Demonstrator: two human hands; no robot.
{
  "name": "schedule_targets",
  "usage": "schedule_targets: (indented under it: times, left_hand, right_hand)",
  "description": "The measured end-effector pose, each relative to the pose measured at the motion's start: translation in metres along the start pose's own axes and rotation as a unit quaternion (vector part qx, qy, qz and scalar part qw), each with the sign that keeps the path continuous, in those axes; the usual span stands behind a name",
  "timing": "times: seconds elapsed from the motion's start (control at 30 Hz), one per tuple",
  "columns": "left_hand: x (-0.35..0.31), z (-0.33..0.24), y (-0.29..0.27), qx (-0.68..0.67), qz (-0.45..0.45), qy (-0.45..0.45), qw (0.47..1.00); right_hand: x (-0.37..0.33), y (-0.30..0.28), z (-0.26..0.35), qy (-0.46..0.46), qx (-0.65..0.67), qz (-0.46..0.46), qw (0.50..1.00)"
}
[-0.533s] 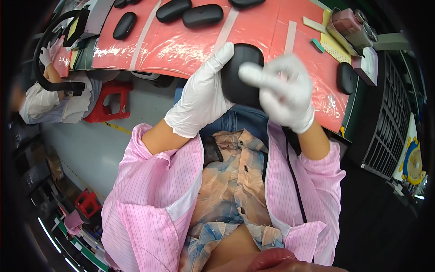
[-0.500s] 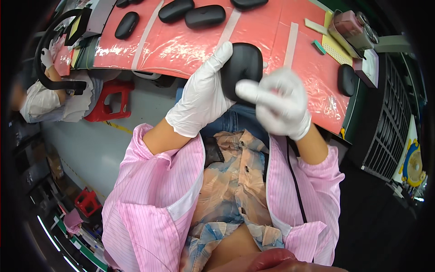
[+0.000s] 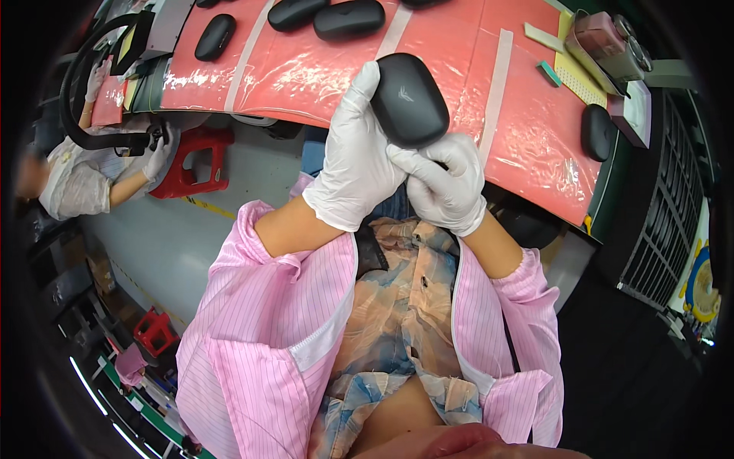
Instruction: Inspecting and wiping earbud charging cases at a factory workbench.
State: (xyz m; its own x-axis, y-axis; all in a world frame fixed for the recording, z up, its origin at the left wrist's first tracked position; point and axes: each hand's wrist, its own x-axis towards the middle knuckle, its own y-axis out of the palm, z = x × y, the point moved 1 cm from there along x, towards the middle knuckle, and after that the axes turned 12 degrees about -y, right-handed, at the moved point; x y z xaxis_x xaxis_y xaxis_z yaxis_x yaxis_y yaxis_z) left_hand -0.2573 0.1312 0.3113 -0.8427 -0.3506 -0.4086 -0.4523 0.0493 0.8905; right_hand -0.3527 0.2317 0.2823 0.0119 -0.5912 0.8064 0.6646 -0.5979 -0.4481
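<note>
A smooth black rounded case (image 3: pixel 413 99) with a small pale mark on its face is held up over the near edge of the table. My left hand (image 3: pixel 353 153), in a white glove, grips it along its left side, thumb pointing up the edge. Also gloved in white, my right hand (image 3: pixel 447 183) has its fingers curled at the case's lower end, touching it close to the left fingers. The underside of the case and the fingers behind it are hidden.
Similar black cases (image 3: pixel 349 20) lie on the red plastic-covered table (image 3: pixel 535 130), one case (image 3: pixel 596 132) at its right end. A tray of containers (image 3: pixel 604 46) and a teal block (image 3: pixel 548 74) sit back right. Left are a co-worker's arm (image 3: pixel 126 187) and red stool (image 3: pixel 200 164).
The case has tilted, and its pale mark now shows. My right hand has moved from across its face to its lower end. At left, the co-worker's gloved hand now holds a dark object.
</note>
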Motion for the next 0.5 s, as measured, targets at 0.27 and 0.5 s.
schedule_targets:
  times: [0.27,0.5]
  left_hand:
    - [0.005,-0.009,-0.006,0.113,-0.08,-0.016,0.99]
    - [0.003,0.001,0.011,0.051,-0.183,-0.039,0.981]
  right_hand:
    - [0.026,-0.046,-0.019,0.18,0.031,-0.033,0.983]
    - [0.049,-0.025,-0.015,0.091,0.14,0.082,0.983]
